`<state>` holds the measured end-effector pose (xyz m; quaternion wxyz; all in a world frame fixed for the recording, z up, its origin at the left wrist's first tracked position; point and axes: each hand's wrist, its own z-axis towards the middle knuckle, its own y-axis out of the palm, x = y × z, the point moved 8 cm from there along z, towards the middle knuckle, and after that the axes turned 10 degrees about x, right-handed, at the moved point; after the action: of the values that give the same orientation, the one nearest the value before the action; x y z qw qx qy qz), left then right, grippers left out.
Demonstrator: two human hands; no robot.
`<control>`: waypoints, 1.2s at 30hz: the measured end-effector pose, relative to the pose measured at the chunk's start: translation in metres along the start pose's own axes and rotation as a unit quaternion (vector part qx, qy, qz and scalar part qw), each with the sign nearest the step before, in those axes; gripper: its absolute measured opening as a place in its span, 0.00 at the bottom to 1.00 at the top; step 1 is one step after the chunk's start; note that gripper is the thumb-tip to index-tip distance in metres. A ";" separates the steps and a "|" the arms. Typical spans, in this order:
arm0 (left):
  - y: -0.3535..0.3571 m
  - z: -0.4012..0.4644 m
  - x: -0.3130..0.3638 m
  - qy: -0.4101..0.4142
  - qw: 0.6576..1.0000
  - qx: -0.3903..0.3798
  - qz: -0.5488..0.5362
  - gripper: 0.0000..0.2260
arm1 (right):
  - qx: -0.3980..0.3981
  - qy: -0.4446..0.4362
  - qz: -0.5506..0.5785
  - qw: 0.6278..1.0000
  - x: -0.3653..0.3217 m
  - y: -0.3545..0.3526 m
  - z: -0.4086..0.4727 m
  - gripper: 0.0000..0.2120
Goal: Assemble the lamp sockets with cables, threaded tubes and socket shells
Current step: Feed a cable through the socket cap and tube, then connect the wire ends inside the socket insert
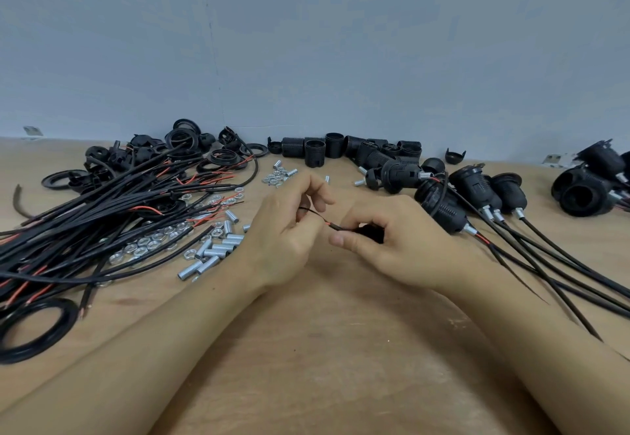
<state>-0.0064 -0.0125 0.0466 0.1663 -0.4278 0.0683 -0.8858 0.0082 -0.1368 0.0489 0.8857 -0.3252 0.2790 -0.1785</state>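
Observation:
My left hand (284,230) pinches the thin end of a black cable (335,226) whose red inner wire shows between my hands. My right hand (385,240) grips a small black socket part (370,231), mostly hidden by the fingers, and the cable runs into it. Both hands are close together above the middle of the wooden table (324,349). A pile of loose black and red cables (102,216) lies at the left. Silver threaded tubes (218,250) and nuts (146,243) lie beside it. Threaded black socket shells (327,150) stand at the back.
Finished sockets with cables (477,196) lie at the right, their cables trailing toward the front right edge. More black sockets (589,185) sit at the far right. Black rings and caps (180,148) are heaped at the back left. A grey wall rises behind the table.

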 end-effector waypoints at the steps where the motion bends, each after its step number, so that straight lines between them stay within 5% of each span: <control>1: -0.002 0.001 -0.001 -0.003 1.000 0.016 -0.005 0.10 | -0.001 0.014 -0.027 1.000 0.004 0.001 -0.001 0.12; 7: -0.005 0.002 -0.011 -0.039 0.995 0.090 -0.004 0.06 | 0.041 0.207 0.151 0.966 0.032 0.001 -0.007 0.08; 13: -0.003 0.002 -0.013 -0.021 0.998 0.045 0.042 0.08 | 0.063 0.122 0.105 0.985 0.017 -0.001 -0.003 0.03; 20: -0.004 0.025 -0.012 -0.012 0.983 0.044 0.179 0.08 | 0.175 0.303 0.199 0.916 0.055 -0.001 -0.009 0.06; 23: 0.009 0.074 -0.028 0.001 0.955 0.000 0.297 0.09 | 0.190 0.353 0.255 0.880 0.069 0.001 -0.011 0.06; 28: 0.034 0.152 -0.096 -0.070 0.891 -0.077 0.441 0.18 | 0.164 0.358 0.284 0.874 0.070 0.003 -0.010 0.06; 31: 0.038 0.160 -0.126 -0.104 0.867 -0.101 0.477 0.09 | 0.149 0.355 0.301 0.873 0.068 0.006 -0.009 0.05; 34: 0.032 0.154 -0.129 -0.108 0.888 -0.053 0.443 0.08 | 0.155 0.360 0.302 0.869 0.069 0.005 -0.010 0.05; 36: 0.017 0.149 -0.107 -0.146 0.931 0.056 0.331 0.09 | 0.179 0.364 0.296 0.865 0.071 0.001 -0.011 0.06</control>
<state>0.1760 0.0123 0.0560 0.4820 -0.4951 0.1311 -0.7109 0.0573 -0.1762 0.0142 0.7755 0.0245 0.6279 -0.0608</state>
